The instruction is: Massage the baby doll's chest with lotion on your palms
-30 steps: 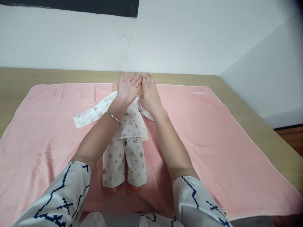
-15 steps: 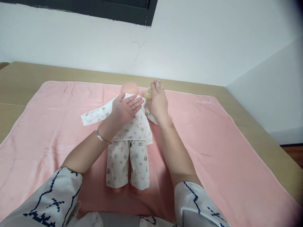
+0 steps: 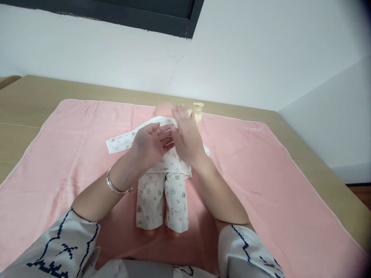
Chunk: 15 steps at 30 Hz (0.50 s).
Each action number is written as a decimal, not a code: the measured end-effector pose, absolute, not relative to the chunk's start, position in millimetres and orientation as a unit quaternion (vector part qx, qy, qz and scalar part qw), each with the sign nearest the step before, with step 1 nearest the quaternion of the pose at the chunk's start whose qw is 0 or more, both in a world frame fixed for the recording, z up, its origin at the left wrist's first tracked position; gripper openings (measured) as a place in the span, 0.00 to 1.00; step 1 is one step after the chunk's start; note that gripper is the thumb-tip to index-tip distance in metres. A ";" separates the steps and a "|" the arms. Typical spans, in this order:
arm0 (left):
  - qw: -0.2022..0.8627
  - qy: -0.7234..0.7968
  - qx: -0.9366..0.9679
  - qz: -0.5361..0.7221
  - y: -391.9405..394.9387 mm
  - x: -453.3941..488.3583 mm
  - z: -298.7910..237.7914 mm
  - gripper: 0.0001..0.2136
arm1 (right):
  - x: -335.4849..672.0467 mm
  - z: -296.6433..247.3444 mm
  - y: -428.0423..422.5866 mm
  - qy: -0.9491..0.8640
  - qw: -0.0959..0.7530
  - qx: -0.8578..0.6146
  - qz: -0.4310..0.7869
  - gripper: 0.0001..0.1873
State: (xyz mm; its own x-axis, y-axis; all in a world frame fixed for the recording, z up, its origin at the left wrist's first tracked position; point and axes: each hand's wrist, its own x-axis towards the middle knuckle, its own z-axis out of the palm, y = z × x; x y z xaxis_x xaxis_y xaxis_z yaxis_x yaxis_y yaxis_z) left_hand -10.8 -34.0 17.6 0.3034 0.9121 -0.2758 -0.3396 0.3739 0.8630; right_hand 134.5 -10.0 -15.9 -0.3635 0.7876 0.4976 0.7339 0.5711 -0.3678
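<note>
A baby doll (image 3: pixel 164 109) in a white printed top (image 3: pixel 171 164) and matching trousers (image 3: pixel 150 200) lies on its back, its head toward the wall. My left hand (image 3: pixel 153 143) is palm up above the doll's chest, fingers stretched out, with nothing visible in it. Close beside it, my right hand (image 3: pixel 187 135) has its fingers extended and a little blurred, its thumb near the left fingertips. Whether the two hands touch I cannot tell. A cream pump bottle (image 3: pixel 198 112) stands just behind my right hand, partly hidden by it.
A pink blanket (image 3: pixel 246 185) lies under the doll on a wooden table (image 3: pixel 307 170). Behind is a white wall (image 3: pixel 130 58) with a dark frame (image 3: pixel 174 23) at the top. A silver bracelet (image 3: pixel 111 183) circles my left wrist.
My right hand has left the pump bottle and moved left and nearer, to my left hand. The bottle stays standing behind. The view has shifted slightly.
</note>
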 end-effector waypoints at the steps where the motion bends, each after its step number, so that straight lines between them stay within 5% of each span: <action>1: 0.726 0.395 0.361 0.432 -37.6 -11.4 20.6 0.23 | 125.4 -11.7 -26.0 -0.856 0.303 -0.417 0.031 0.30; 8: 0.696 0.339 0.415 0.477 -62.4 -23.2 40.0 0.26 | 93.9 -12.8 -94.0 -0.904 0.324 -0.279 -0.001 0.49; 15: 0.718 0.270 0.323 0.555 -77.2 1.9 37.1 0.22 | 95.9 -17.0 -98.3 -0.876 0.379 -0.289 0.076 0.47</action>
State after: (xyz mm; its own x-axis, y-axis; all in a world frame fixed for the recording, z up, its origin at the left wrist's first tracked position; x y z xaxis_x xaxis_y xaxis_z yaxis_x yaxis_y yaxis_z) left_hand 1.9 -77.2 37.1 0.2386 0.9707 -0.0292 -0.6215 0.1758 0.7635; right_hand 95.9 -98.3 -17.0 -0.5462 0.5638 0.6194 0.4485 0.8215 -0.3522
